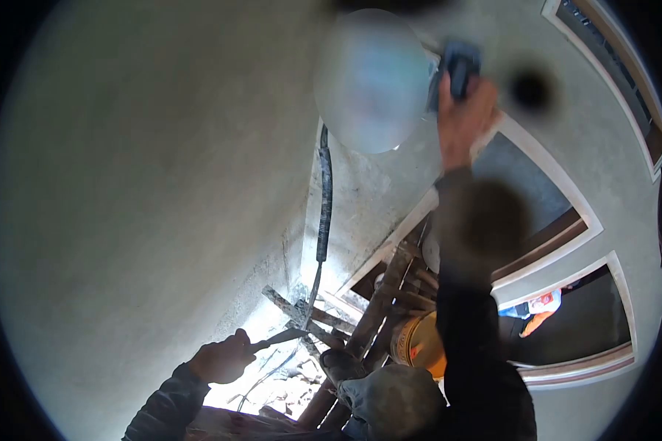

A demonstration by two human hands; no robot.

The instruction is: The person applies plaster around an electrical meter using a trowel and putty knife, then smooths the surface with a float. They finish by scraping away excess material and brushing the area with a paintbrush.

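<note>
My left hand (224,360) is closed around the handle of a small trowel (287,336), its blade pointing right, over the bright rubble below. High on the right, my right hand (467,117) reaches up, its fingers wrapped round the grip of a dark plastering float (460,65). The float is at the wall surface; blur hides whether it touches. A hazy round patch on the view covers the area left of the float. The large grey plastered wall (162,169) fills the left side.
A black corrugated conduit (325,206) hangs down the corner. Below are wooden poles (379,316), a yellow bucket (423,345), my shoe (338,364) and broken rubble (290,389). Framed openings line the right; a person in an orange sleeve (538,323) shows through one.
</note>
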